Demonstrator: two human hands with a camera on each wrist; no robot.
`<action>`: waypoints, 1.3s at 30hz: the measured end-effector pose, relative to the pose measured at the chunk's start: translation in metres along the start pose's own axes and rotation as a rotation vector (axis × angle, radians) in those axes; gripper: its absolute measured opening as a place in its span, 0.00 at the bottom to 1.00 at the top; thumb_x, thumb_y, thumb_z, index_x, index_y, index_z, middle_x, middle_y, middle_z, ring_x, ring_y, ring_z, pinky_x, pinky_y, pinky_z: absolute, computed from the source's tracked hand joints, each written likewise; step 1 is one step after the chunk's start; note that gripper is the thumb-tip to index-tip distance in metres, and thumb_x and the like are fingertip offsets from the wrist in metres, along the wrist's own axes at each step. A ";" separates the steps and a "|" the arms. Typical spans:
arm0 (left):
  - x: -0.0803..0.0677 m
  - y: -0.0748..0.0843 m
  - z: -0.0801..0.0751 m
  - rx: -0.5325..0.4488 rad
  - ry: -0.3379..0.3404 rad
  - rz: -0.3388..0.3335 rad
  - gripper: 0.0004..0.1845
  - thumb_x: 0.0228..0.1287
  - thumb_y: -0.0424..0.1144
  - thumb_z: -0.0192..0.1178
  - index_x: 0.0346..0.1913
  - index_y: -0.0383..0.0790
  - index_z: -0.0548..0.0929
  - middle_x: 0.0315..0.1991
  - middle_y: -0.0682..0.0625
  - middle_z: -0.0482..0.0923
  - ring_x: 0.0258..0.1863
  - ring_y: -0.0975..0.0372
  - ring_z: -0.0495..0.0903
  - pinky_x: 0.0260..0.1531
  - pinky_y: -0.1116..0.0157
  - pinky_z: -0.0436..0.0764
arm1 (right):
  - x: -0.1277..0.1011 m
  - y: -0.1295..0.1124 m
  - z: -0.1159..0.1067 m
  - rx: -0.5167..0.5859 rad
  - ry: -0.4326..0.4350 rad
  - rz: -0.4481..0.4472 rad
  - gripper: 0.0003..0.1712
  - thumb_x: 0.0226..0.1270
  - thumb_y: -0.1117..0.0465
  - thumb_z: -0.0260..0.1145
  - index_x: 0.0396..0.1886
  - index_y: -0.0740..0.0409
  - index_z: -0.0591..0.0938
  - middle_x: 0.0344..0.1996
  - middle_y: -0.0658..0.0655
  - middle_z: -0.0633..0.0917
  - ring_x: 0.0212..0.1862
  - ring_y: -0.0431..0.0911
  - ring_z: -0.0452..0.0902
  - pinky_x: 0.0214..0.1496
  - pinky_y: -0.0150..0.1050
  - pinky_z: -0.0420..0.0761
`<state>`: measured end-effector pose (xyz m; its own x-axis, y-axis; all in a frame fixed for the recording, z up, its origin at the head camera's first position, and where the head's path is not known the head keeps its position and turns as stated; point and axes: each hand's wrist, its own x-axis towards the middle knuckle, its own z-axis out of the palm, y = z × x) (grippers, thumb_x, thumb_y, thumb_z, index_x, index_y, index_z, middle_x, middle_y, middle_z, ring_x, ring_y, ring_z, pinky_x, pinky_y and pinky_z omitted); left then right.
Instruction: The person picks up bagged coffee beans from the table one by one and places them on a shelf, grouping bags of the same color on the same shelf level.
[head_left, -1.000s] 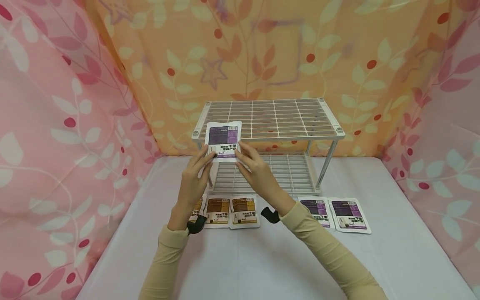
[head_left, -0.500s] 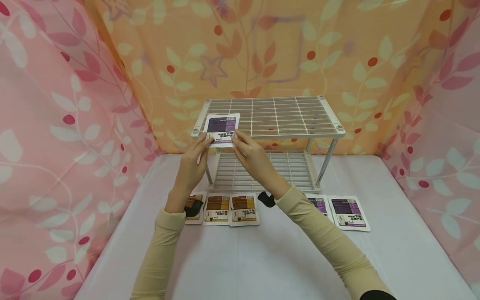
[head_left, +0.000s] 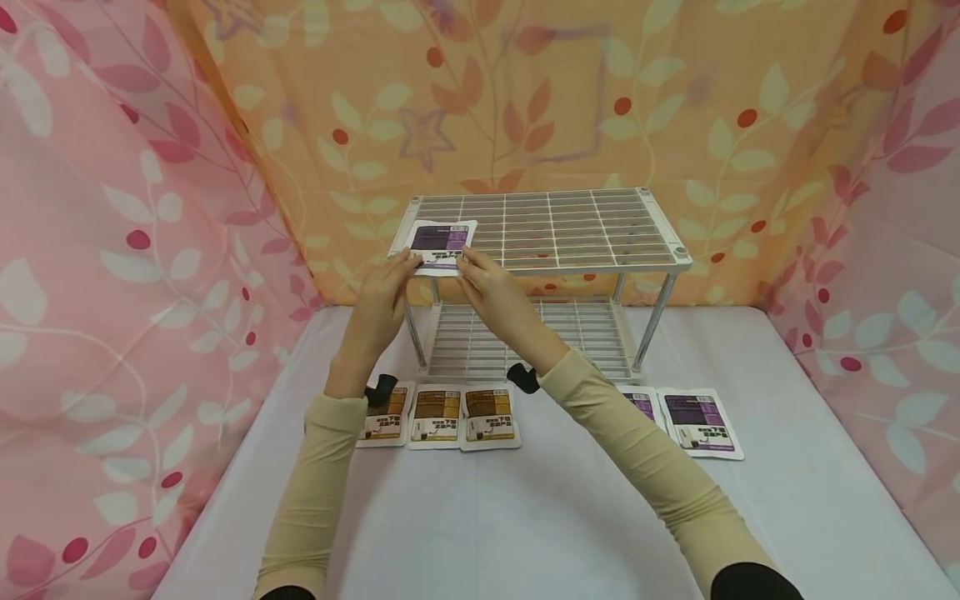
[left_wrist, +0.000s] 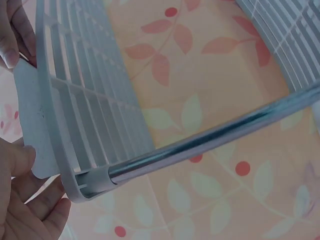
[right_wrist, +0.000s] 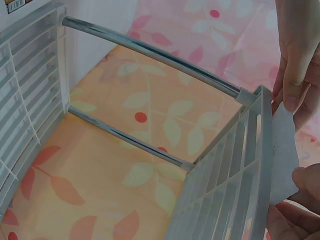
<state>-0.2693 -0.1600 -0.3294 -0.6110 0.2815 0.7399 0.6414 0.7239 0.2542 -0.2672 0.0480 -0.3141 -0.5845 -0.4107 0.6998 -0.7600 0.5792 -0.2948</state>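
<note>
Orange fabric printed with pale leaves and red dots (head_left: 540, 92) fills the upper middle of the head view, with pink leaf-patterned fabric (head_left: 90, 275) down the left side and more along the right edge. Below spreads a table under a smooth white cloth (head_left: 480, 517). At the centre stands a white two-tier rack with slatted shelves and round silvery metal legs (head_left: 585, 270).

Over the front left corner of its upper shelf, left of the frame's centre, is a flat white rectangular packet with a purple label (head_left: 442, 240). The left hand (head_left: 378, 304) pinches its lower left corner and the right hand (head_left: 498, 304) its lower right; the two hands are apart, with the packet between them. In both wrist views its plain pale underside juts out past the shelf's edge, a thumb pressed against it. Whether the far end touches the slats, I cannot tell.

In front of the rack, left of centre, three white packets with brown and gold labels (head_left: 437, 417) lie in a row, the leftmost partly behind a black curved piece at the left wrist (head_left: 381, 390). Two more purple-labelled packets (head_left: 701, 422) lie right of centre, one partly covered by the beige right sleeve (head_left: 652, 458).
</note>
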 end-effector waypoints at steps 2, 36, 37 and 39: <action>0.002 -0.001 -0.001 0.020 0.003 0.013 0.18 0.66 0.25 0.49 0.57 0.35 0.76 0.59 0.38 0.72 0.59 0.47 0.70 0.63 0.55 0.65 | 0.003 0.000 0.000 -0.006 -0.007 0.003 0.18 0.68 0.65 0.56 0.54 0.71 0.77 0.56 0.68 0.75 0.58 0.56 0.73 0.55 0.36 0.76; 0.008 -0.005 0.009 0.041 -0.007 -0.071 0.18 0.68 0.38 0.51 0.59 0.39 0.76 0.61 0.43 0.71 0.64 0.51 0.65 0.66 0.43 0.50 | 0.013 0.012 0.006 -0.164 -0.049 0.055 0.19 0.68 0.59 0.57 0.57 0.58 0.77 0.59 0.60 0.76 0.59 0.53 0.71 0.66 0.49 0.63; 0.007 -0.005 0.010 0.047 0.003 -0.065 0.18 0.68 0.38 0.52 0.58 0.39 0.76 0.61 0.43 0.71 0.65 0.51 0.65 0.66 0.42 0.50 | 0.013 0.012 0.007 -0.162 -0.047 0.055 0.20 0.68 0.58 0.57 0.57 0.58 0.77 0.59 0.60 0.75 0.60 0.52 0.70 0.67 0.49 0.62; 0.006 -0.002 0.013 0.058 0.023 -0.052 0.18 0.68 0.39 0.53 0.58 0.40 0.76 0.62 0.43 0.70 0.65 0.50 0.64 0.66 0.41 0.49 | 0.011 0.013 0.007 -0.162 -0.035 0.047 0.20 0.68 0.58 0.58 0.58 0.58 0.77 0.59 0.60 0.75 0.61 0.51 0.70 0.68 0.49 0.61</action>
<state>-0.2804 -0.1519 -0.3340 -0.6317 0.2287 0.7407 0.5807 0.7726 0.2567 -0.2852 0.0459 -0.3151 -0.6300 -0.4034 0.6636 -0.6775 0.7031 -0.2158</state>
